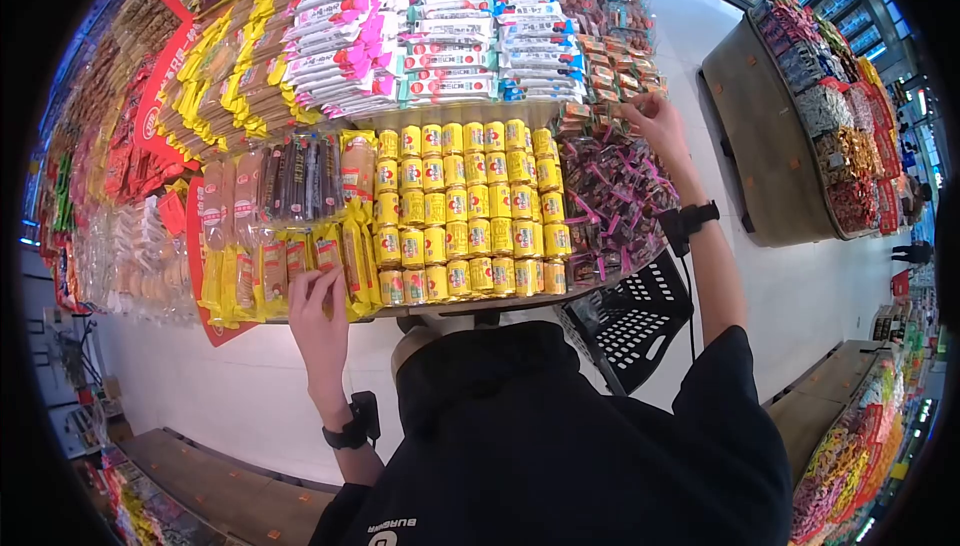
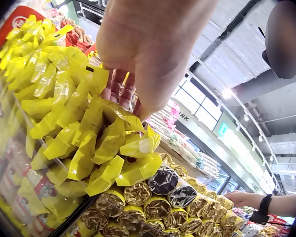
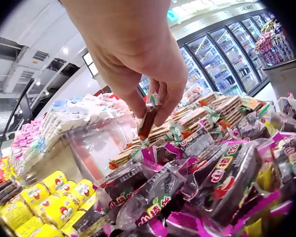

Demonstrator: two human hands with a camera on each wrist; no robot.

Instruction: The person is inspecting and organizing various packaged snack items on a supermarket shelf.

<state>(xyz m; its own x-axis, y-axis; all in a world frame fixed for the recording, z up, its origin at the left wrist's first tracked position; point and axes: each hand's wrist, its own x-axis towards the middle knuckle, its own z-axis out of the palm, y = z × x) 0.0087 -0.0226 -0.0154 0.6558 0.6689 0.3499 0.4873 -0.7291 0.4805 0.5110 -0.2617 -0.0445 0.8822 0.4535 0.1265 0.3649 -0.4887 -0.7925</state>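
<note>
My right hand (image 1: 657, 129) is over the far right of the display. In the right wrist view its thumb and fingers pinch a small brown snack in a clear and green wrapper (image 3: 148, 121), held above the heap. Below it lie dark snack packets with pink-edged wrappers (image 3: 222, 175), and behind them similar stacked wrapped bars (image 3: 190, 121). At the front edge on the left, my left hand (image 1: 318, 314) rests with loosely bent fingers on yellow-ended snack packets (image 1: 270, 276). The wrapper ends partly hide its fingertips in the left wrist view.
Stacked yellow cylindrical packs (image 1: 455, 206) fill the display between the hands. White and pink wrapped bars (image 1: 345, 36) are piled behind. A black shopping basket (image 1: 640, 321) stands by the right front corner. Another snack stand (image 1: 760, 136) is across the aisle.
</note>
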